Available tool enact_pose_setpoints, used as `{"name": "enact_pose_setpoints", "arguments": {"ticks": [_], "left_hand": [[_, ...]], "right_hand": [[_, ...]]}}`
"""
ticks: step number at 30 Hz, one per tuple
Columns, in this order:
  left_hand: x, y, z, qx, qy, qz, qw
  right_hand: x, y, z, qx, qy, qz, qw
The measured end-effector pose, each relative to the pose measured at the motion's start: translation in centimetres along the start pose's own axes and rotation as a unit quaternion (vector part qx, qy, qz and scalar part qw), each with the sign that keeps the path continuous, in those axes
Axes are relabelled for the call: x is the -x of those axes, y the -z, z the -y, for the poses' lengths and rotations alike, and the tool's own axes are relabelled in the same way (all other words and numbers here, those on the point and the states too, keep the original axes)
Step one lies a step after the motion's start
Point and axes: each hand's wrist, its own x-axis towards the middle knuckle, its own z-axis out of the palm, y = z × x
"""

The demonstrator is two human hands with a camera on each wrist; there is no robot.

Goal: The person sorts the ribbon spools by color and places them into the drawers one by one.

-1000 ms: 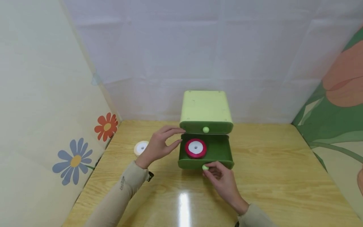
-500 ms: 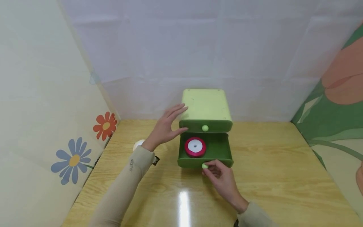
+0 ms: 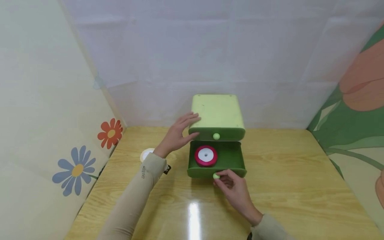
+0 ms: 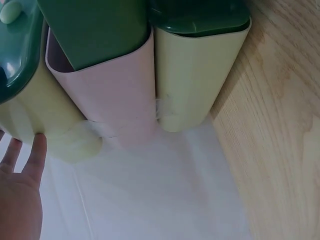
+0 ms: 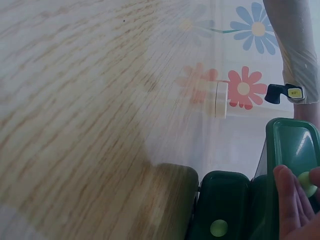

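Observation:
A small drawer cabinet (image 3: 217, 111) with a light yellow-green top and dark green drawer fronts stands on the table. One drawer (image 3: 231, 156) is pulled out below the top one; the left wrist view shows it in a pink housing (image 4: 115, 105). Inside lies a spool of crimson ribbon (image 3: 206, 156) with a white face, towards the left side. My right hand (image 3: 237, 191) pinches that drawer's round green knob (image 3: 216, 176) between thumb and fingers. My left hand (image 3: 177, 135) rests on the cabinet's upper left edge, fingers spread, thumb near the top drawer's front.
A cream ribbon spool (image 3: 146, 154) lies on the wooden table (image 3: 300, 186), partly hidden behind the left wrist. Behind the cabinet hangs a white cloth backdrop (image 3: 210, 46). Flower-painted panels (image 3: 42, 126) flank the table. Another closed drawer's knob (image 5: 219, 228) shows in the right wrist view.
My left hand has risen from beside the open drawer to the cabinet's upper left edge. The right hand has kept its pinch on the knob, and the drawer stays pulled out.

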Motion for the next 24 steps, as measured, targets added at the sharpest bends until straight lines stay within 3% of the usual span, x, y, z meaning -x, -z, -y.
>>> {"name": "enact_pose_setpoints", "arguments": {"ticks": [5,24], "left_hand": [[0.1,-0.1,0.1,0.02,-0.005,-0.006,0.9998],[0.2,-0.1,0.0,0.012,-0.008,-0.004,0.9999]], "right_hand": [[0.0,0.0,0.1,0.001,-0.011,0.0,0.9999],[-1.2,0.4,0.3,0.017,-0.034,-0.002,0.9993]]}}
